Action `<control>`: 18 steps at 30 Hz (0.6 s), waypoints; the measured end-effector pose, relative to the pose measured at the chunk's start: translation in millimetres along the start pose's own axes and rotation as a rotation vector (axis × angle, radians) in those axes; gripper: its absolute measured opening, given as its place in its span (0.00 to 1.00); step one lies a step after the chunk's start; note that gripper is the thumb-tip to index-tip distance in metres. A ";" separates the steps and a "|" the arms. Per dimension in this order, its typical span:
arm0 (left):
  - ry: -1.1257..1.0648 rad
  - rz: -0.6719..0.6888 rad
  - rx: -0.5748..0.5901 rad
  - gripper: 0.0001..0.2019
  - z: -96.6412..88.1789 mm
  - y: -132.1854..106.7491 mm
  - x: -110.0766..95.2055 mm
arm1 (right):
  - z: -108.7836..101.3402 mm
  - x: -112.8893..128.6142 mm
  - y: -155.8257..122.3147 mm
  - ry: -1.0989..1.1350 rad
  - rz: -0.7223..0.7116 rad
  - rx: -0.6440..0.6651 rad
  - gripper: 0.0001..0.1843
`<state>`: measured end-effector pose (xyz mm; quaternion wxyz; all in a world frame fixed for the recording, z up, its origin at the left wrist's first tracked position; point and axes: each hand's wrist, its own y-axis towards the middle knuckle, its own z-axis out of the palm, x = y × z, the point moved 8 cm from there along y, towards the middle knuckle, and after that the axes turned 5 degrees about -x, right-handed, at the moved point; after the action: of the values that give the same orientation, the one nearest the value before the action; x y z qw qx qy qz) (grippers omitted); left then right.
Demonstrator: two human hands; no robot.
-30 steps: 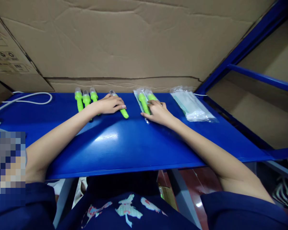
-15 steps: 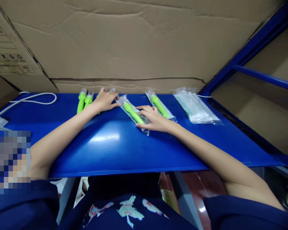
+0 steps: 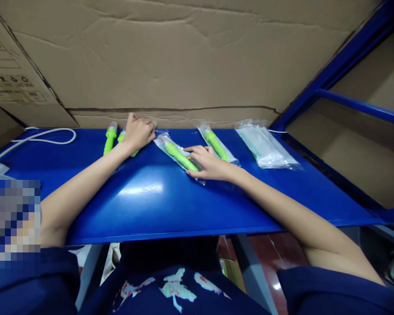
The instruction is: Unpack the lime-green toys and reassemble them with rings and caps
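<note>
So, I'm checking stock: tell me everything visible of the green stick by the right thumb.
The green stick looks plastic, with a wider, ridged collar toward its pale far end. It lies slanted on the blue table, far end leftward, apparently inside a clear bag. The right hand straddles its near end, touching the bag.

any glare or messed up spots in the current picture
In the head view, a pale glare patch lies on the blue table; in the head view, bright glints break up the clear wrapping at right; in the head view, a pixelated block hides part of the lower left.
</note>
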<state>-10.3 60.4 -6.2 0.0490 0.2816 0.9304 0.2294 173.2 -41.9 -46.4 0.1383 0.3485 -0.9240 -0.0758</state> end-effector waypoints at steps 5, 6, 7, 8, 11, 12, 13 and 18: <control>-0.028 -0.068 -0.055 0.18 -4.5 -1.7 17.8 | 2.0 -9.1 0.3 -0.003 0.048 0.023 0.15; -0.029 -0.045 -0.048 0.18 -3.4 -1.8 15.4 | 2.2 -10.3 0.4 0.007 0.056 0.028 0.15; -0.033 -0.025 -0.036 0.17 -1.5 -1.7 12.7 | 2.3 -11.1 0.3 0.019 0.062 0.035 0.16; -0.041 -0.011 -0.017 0.17 1.3 -1.6 10.3 | 2.1 -11.8 0.0 0.031 0.066 0.043 0.16; -0.093 -0.010 0.072 0.16 12.8 -0.5 9.6 | -1.1 -15.8 -1.6 0.051 0.077 0.053 0.19; -0.120 -0.014 0.110 0.16 16.4 -0.3 11.3 | -2.6 -18.4 -2.3 0.051 0.082 0.052 0.20; -0.149 -0.017 0.150 0.16 19.1 -0.2 13.7 | -3.7 -21.6 -3.0 0.047 0.087 0.052 0.22; -0.287 0.000 0.381 0.19 20.3 -3.8 24.0 | -1.8 -41.2 -3.7 0.043 0.109 0.059 0.25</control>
<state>-27.8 78.8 -25.1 0.1266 0.3155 0.9404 0.0075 205.7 -17.3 -53.9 0.1517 0.3032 -0.9402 -0.0336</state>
